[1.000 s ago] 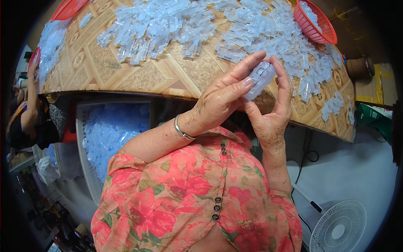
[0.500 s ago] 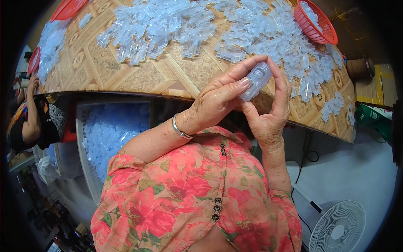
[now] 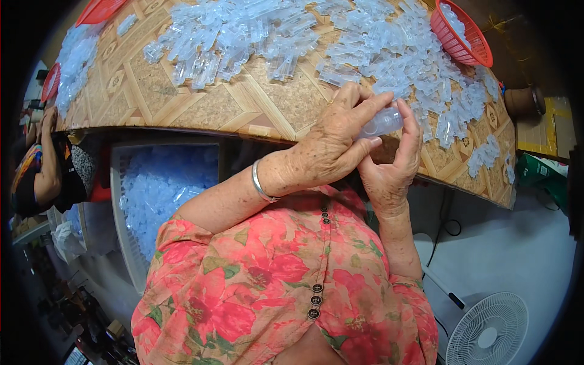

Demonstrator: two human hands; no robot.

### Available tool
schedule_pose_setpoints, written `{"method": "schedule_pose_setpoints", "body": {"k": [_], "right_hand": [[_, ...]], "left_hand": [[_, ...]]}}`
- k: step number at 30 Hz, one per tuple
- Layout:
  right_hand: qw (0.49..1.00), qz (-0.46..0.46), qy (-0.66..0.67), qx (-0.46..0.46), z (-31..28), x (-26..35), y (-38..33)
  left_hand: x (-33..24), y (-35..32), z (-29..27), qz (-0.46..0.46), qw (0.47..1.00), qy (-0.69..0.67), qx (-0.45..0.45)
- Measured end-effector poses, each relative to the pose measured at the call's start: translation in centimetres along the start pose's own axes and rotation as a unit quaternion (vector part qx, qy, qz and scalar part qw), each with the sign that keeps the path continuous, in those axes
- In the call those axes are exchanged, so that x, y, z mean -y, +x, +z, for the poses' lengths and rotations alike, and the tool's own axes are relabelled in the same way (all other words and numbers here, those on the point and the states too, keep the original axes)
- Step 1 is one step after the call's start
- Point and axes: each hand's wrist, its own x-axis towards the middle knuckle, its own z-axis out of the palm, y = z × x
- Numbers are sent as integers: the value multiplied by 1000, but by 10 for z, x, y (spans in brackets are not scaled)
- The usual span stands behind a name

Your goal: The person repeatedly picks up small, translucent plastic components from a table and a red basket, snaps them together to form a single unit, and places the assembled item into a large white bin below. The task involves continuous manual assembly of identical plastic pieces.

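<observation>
In the head view, a small clear plastic piece point(image 3: 382, 123) is held up between both hands, just over the near edge of the table point(image 3: 201, 106), toward its right end. The left hand point(image 3: 331, 146) is closed around the piece from the left: the thumb is pressed under it and the forefinger is laid along its top. The right hand point(image 3: 389, 173) is set against it from the right, with its fingers point(image 3: 410, 131) curled up behind the far end of the piece and narrowly closed on it. A metal bangle point(image 3: 261, 182) is worn on the left wrist.

The wood-patterned table is strewn with many more clear pieces point(image 3: 255, 30), heaped along its far side and thinning toward the right edge. A red basket point(image 3: 459, 36) holding more of them is stood at the far right corner. Below the near edge, left of the arms, a pale crate point(image 3: 152, 188) filled with such pieces is seen. At the left edge of the table another person's arm point(image 3: 48, 170) is visible; on the floor at lower right a white fan point(image 3: 490, 328) is stood.

The piece is smooth and gripped only by the fingertips, so it could probably be squeezed out sideways and dropped past the table's edge to the floor. If uneven pressure is applied, thin plastic of this kind might be bent or cracked.
</observation>
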Motion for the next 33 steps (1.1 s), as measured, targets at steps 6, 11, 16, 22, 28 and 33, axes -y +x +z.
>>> {"method": "schedule_pose_setpoints", "body": {"k": [6, 11, 16, 22, 28, 33], "right_hand": [[993, -16, -30, 109, -20, -21, 1], [988, -20, -60, 138, -23, -22, 14], [986, -47, -31, 158, -20, -26, 20], [986, -53, -47, 152, -18, -26, 20], [985, -23, -43, 167, -22, -23, 28], [992, 11, -103, 71, -48, -51, 83]], "left_hand": [[11, -2, -19, -5, 998, 63, 17], [14, -3, -23, 12, 991, 131, -6], [13, -1, -23, 36, 981, 189, -6], [14, 1, -19, 38, 979, 202, -16], [15, 0, -18, 32, 977, 209, -38], [15, -1, -20, 25, 978, 200, -48]]}}
